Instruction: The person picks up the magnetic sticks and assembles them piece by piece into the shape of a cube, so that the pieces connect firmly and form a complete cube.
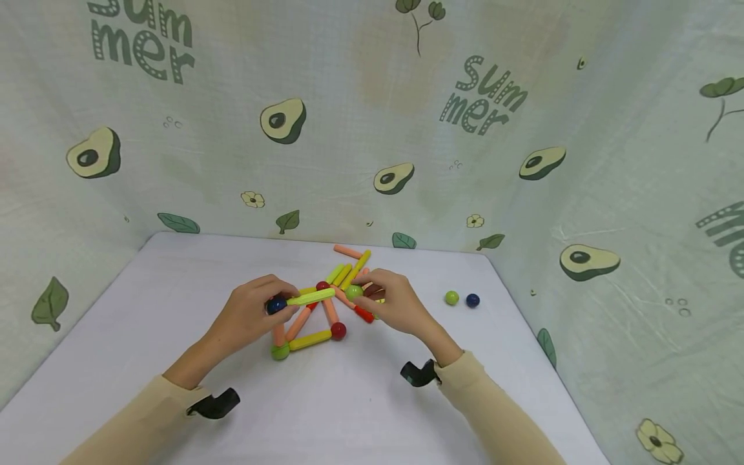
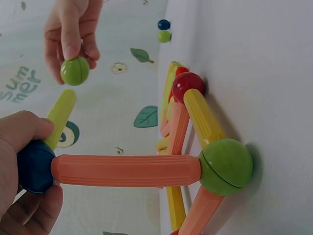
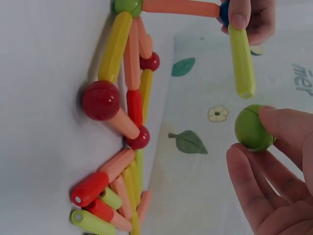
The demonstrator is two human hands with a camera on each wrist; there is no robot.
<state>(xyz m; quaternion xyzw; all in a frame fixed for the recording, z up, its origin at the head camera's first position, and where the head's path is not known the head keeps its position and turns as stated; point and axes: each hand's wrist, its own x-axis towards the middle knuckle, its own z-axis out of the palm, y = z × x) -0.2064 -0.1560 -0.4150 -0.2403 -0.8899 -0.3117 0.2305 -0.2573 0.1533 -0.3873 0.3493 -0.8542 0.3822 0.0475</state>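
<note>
My left hand (image 1: 250, 310) grips a dark blue ball (image 2: 35, 166) between thumb and fingers. From that ball a lime-green ribbed rod (image 1: 312, 296) points toward the right hand, and an orange rod (image 2: 126, 170) runs down to a green corner ball (image 2: 226, 166) on the table. That corner belongs to a flat frame of rods and balls, with a yellow rod (image 1: 310, 340) leading to a red ball (image 1: 338, 331). In my right hand (image 1: 396, 302), thumb and fingers pinch another green ball (image 3: 253, 128). A small gap separates it from the lime rod's free end.
Loose orange, yellow, red and lime rods (image 3: 90, 188) lie in a pile behind and beside the frame. A spare green ball (image 1: 451, 297) and a spare blue ball (image 1: 473, 300) sit at the right. Printed cloth (image 1: 349, 116) hangs behind the white table (image 1: 372, 413).
</note>
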